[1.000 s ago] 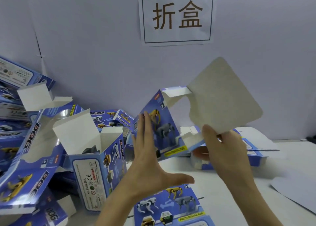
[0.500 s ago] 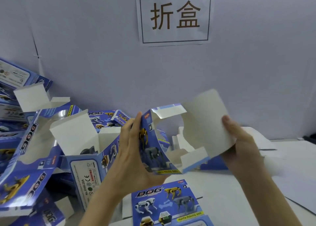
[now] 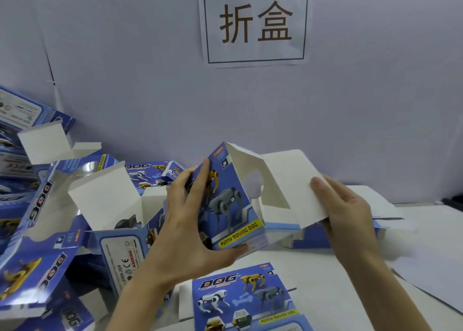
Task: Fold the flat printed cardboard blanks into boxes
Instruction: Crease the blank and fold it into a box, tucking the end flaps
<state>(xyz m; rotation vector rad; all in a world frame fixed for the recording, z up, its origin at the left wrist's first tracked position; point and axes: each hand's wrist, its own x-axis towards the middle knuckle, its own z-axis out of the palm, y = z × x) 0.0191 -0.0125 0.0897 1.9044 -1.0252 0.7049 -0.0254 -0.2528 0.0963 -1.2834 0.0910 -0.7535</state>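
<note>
I have the half-opened carton (image 3: 225,205) held up off the tabletop (image 3: 325,275), between my two hands and near the wall. My left hand (image 3: 185,225) grips the printed dog panel, fingers (image 3: 198,175) curled over its far edge and thumb hooked under the yellow strip, so that side acts as the anchor. My right hand (image 3: 348,213) pinches the big white flap (image 3: 293,180), thumb on its inner face. The fingers behind it are hidden, so I take it they back the card but cannot see them. Holding opposite walls like this lets me square the sleeve open, which I judge is the step in hand; the end flaps are loose, not yet tucked. The next flat blank (image 3: 245,298) lies printed side up just below, within easy reach. Folded boxes (image 3: 120,255) with open tops are heaped to my left, out of the working space.
</note>
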